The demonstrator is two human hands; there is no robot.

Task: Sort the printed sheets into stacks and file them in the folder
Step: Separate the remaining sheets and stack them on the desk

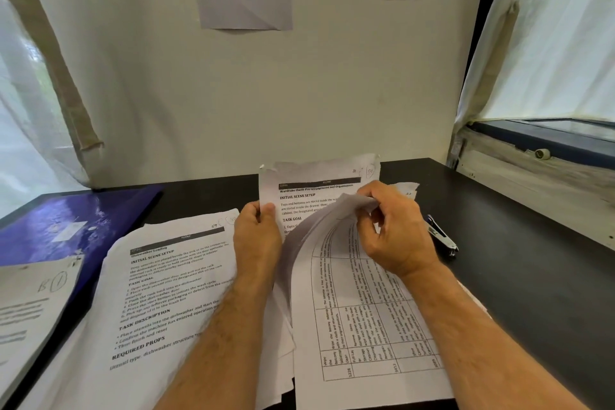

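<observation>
Head view: I am looking down at a matte black table (519,243) set against a pale wall. My left hand (256,236) is pinching the left edge of a slightly crumpled printed sheet (316,190) headed with a dark banner, thumb on its face, and the sheet is standing nearly upright at the table's centre. My right hand (396,233) is curling its fingers round the top edges of several thin sheets, which are bowing into a smooth arch between the two hands. Beneath them a sheet printed with a ruled table (366,326) is lying flat, its text running sideways. To the left, a loose stack of printed sheets (166,293) is resting under my left forearm, its top page wavy. Farther left, the glossy blue folder (66,226) is lying flat, partly covered by another sheet marked in pencil (30,303). A blue-and-chrome stapler (441,236) is lying just right of my right hand.
</observation>
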